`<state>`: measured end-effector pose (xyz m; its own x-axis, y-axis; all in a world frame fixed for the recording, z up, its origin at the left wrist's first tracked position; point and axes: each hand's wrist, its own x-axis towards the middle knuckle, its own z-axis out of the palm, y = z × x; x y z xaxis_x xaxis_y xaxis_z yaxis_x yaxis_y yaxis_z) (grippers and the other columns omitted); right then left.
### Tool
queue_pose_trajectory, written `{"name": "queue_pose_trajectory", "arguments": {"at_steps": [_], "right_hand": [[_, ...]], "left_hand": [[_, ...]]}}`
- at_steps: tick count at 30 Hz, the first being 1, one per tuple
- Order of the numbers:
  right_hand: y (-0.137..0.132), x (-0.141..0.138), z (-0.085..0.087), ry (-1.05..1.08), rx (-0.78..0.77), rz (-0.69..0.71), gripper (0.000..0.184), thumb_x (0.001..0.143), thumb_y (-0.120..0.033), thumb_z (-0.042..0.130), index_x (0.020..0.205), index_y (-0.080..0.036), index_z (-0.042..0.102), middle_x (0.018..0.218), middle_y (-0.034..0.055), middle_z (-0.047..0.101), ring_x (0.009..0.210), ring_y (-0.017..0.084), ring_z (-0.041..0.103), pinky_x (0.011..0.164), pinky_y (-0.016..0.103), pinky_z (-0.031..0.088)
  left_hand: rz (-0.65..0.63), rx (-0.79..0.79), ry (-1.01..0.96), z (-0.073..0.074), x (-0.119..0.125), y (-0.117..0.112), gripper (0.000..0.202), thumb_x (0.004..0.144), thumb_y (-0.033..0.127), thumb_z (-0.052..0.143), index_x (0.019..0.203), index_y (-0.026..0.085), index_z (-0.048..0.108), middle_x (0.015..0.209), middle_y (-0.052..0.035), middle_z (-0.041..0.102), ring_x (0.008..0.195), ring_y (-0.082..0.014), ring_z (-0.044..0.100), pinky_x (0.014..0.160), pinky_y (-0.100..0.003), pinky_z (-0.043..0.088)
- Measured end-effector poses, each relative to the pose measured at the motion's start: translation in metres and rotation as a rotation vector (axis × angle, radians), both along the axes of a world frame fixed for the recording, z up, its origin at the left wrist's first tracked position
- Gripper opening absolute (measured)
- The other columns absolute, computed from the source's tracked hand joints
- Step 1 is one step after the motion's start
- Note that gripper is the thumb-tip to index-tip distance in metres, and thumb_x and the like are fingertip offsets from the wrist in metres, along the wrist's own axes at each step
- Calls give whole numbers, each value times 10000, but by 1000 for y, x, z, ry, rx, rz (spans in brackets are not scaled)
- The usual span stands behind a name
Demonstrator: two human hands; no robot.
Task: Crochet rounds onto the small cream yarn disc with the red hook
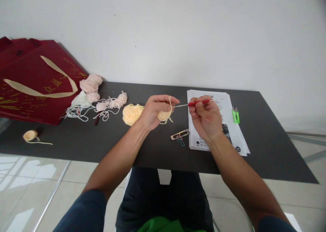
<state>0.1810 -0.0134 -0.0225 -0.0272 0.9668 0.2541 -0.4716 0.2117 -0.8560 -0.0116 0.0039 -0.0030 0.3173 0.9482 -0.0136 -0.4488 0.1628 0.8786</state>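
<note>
The red-handled hook, thin metal at both ends, is held up nearly level, its left end at a strand by the small, rounded, pale-yellow crochet piece, also held up.

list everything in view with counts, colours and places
table: one, dark grey, across middle
wall: one, white, behind
floor: one, pale tiles, below
bag: at least one, dark red, left
loose yarn: several bundles, pink and white, beside bag
yarn ball: one, yellow, left of centre
cup-shaped piece: one, cream, far left
papers: several, white, right of centre
green snips: one, papers' right edge
tan snips: one, papers' left edge
crocheted piece: one, pale yellow, left fingers
hook: one, red-handled, right fingers
trousers: one pair, dark, bottom
sleeves: two, dark blue, bottom
</note>
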Motion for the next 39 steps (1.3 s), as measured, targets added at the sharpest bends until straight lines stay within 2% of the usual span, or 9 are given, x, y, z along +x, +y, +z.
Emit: {"name": "queue_pose_trajectory", "arguments": {"at_steps": [4,7,12,15,24,35,39], "right_hand": [[0,-3,-4,112,-142,63,250,812,-348,892,887,-256,672,920,-44,741,712,59,665,638,140,609],[-6,-13,0,223,-261,23,255,761,-321,934,882,-248,723,916,-48,773,760,37,703,723,79,614],[-17,-30,2,197,-237,-92,199,808,-313,895,920,-243,745,934,-20,806,827,65,761,796,110,638],[-18,-32,0,163,-204,-128,169,845,-313,861,944,-249,739,947,-15,811,837,77,773,809,137,647],[-14,-30,-4,108,-159,-173,162,873,-329,831,942,-246,710,940,-20,797,801,87,751,768,185,654],[-13,-27,-3,160,-121,-130,172,835,-333,866,892,-260,720,922,-32,780,772,75,716,729,169,621],[-13,-25,0,106,-15,-189,182,835,-312,861,896,-257,699,916,-21,761,728,96,690,654,212,591]], "left_hand": [[61,59,53,-2,2,-1,191,605,162,853,795,185,840,684,-22,701,588,-113,564,577,-264,419],[131,127,108,-6,6,-1,233,637,181,883,868,186,847,789,-22,733,650,-103,593,618,-242,441],[211,127,85,-10,13,-3,509,693,199,871,1194,241,789,735,35,661,618,-72,546,614,-217,435],[242,136,85,-10,16,-5,587,709,200,858,1282,246,744,764,35,663,639,-74,557,633,-219,451],[392,180,201,-8,19,-12,425,699,145,771,1115,229,800,808,14,673,679,-96,555,612,-218,460],[408,175,256,-6,22,-14,406,681,145,767,1080,210,800,774,17,672,646,-94,562,593,-220,462],[436,191,251,-6,22,-14,392,680,139,760,1063,213,798,752,27,664,626,-86,546,588,-220,454]]}}
